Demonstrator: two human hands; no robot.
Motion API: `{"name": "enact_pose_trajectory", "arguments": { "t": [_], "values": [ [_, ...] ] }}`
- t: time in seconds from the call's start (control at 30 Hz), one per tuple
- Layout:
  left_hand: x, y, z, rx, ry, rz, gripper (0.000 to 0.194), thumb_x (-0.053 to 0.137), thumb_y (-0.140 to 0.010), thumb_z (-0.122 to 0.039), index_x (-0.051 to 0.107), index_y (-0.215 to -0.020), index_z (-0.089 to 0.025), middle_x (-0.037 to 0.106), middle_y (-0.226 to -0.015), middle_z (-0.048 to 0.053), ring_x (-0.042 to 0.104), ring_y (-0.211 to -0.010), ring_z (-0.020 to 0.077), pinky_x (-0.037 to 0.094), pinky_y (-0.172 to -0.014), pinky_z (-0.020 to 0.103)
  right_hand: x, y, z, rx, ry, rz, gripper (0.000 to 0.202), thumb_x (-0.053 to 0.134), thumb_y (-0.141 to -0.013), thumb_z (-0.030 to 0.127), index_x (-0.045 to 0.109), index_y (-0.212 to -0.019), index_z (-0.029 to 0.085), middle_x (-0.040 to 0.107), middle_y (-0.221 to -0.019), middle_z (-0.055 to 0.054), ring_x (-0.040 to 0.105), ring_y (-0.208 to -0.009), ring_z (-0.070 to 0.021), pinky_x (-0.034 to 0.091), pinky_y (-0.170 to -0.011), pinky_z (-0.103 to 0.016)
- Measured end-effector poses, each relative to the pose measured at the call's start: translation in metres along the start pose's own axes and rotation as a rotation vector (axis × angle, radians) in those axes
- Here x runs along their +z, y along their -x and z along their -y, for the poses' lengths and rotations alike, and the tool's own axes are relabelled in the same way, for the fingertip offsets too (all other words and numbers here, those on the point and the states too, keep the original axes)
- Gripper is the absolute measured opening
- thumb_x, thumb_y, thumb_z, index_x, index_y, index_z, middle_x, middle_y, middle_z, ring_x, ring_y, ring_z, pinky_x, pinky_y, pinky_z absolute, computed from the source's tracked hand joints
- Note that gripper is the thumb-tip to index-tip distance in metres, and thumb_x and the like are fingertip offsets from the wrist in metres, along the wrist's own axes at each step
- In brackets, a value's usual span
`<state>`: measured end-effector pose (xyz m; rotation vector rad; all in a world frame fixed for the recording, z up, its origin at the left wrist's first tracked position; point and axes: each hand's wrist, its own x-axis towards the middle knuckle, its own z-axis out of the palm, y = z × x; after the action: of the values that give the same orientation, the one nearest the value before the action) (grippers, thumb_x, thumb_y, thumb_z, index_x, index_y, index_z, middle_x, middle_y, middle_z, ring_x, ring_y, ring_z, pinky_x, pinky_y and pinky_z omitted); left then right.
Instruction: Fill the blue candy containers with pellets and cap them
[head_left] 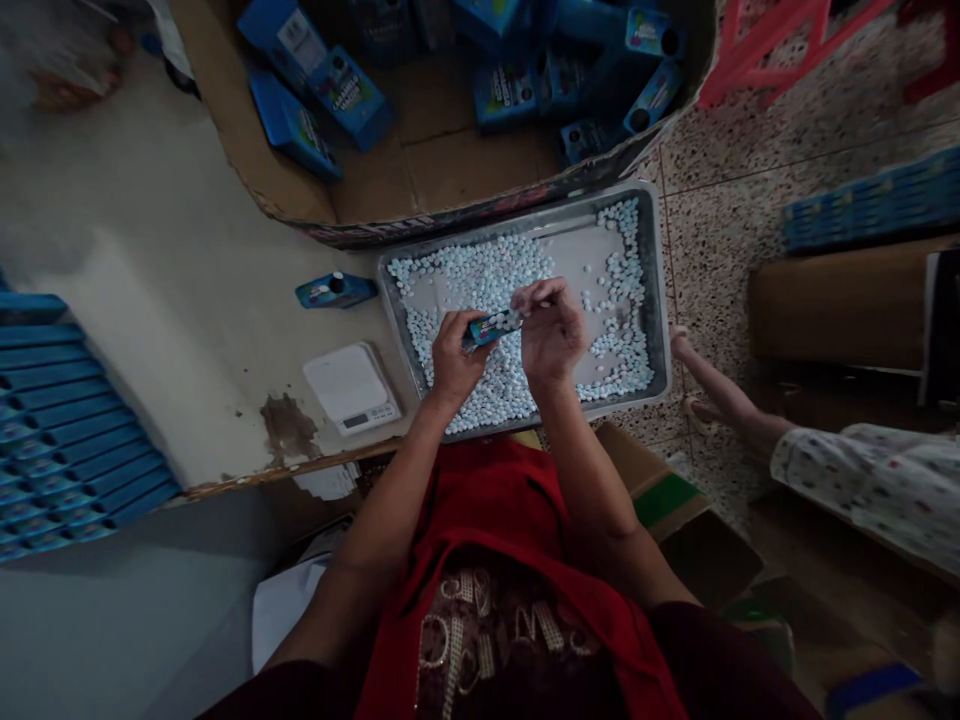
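Note:
A small blue printed box (489, 327) is tilted over the tray, with my left hand (457, 355) wrapped round it. Its end facing my right hand shows several pale tablets at the opening. Right beside that end is my right hand (553, 330), palm turned up and fingers curled, with a few pale tablets at the fingertips. Below both hands lies a grey metal tray (658, 290) holding many loose pale blue tablets (491, 268), thickest on the left and along the right side.
Left of the tray are another blue box (335, 290) and a white digital scale (352, 388). Behind it stands a large carton (450, 180) of blue boxes. Stacked blue boxes (75, 430) fill the far left. A person's leg (724, 395) is at right, near cartons (832, 305).

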<state>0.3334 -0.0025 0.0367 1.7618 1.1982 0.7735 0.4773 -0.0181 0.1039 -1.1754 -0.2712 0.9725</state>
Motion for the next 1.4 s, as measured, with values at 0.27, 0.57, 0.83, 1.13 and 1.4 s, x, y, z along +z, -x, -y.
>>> {"name": "enact_pose_trajectory", "arguments": {
  "t": [0.27,0.57,0.83,1.13,1.4],
  "values": [
    [-0.022,-0.01,0.032,-0.085,0.08,-0.009,0.038,0.087,-0.092,-0.024,0.071,-0.125,-0.026,0.08,-0.129,0.008,0.078,-0.125,0.0286,0.061,-0.113,0.042,-0.078,0.026,-0.023,-0.196,0.639,0.133,0.047,0.061,-0.105,0.072,0.078,-0.13,0.036,0.06,-0.167,-0.009,0.05,-0.165,-0.036,0.034,-0.142,-0.064],
    [-0.06,-0.001,0.052,-0.205,0.094,-0.087,0.048,0.092,-0.087,-0.055,0.072,-0.118,-0.025,0.082,-0.122,0.008,0.079,-0.116,0.0275,0.065,-0.107,0.04,-0.116,-0.018,-0.087,-0.21,1.43,0.771,0.095,0.097,-0.081,0.068,0.068,-0.166,0.037,0.032,-0.195,-0.011,0.009,-0.183,-0.052,0.0,-0.144,-0.08],
    [-0.075,0.012,0.05,-0.197,-0.032,-0.137,0.044,0.095,-0.083,-0.043,0.076,-0.119,-0.025,0.082,-0.113,0.005,0.078,-0.103,0.0257,0.063,-0.097,0.037,-0.076,-0.09,-0.1,-0.101,1.155,0.531,0.038,0.099,-0.081,0.05,0.086,-0.107,0.026,0.077,-0.15,-0.016,0.054,-0.157,-0.0486,0.032,-0.138,-0.068],
    [-0.074,0.013,0.024,-0.009,-0.198,-0.026,0.032,0.082,-0.082,-0.019,0.076,-0.113,-0.025,0.081,-0.11,0.006,0.077,-0.107,0.0293,0.061,-0.098,0.04,-0.035,-0.016,-0.052,0.466,0.01,0.064,0.029,0.08,-0.092,0.053,0.068,-0.087,0.027,0.07,-0.083,0.0,0.065,-0.075,-0.0164,0.056,-0.066,-0.028],
    [-0.058,0.013,0.011,-0.065,-0.163,0.037,0.032,0.084,-0.082,-0.017,0.073,-0.111,-0.025,0.08,-0.11,0.006,0.076,-0.108,0.0293,0.06,-0.098,0.039,0.017,0.007,-0.017,0.214,-0.165,0.103,0.046,0.07,-0.094,0.066,0.052,-0.07,0.03,0.049,-0.075,-0.003,0.054,-0.076,-0.0229,0.06,-0.091,-0.042]
  ]
}}
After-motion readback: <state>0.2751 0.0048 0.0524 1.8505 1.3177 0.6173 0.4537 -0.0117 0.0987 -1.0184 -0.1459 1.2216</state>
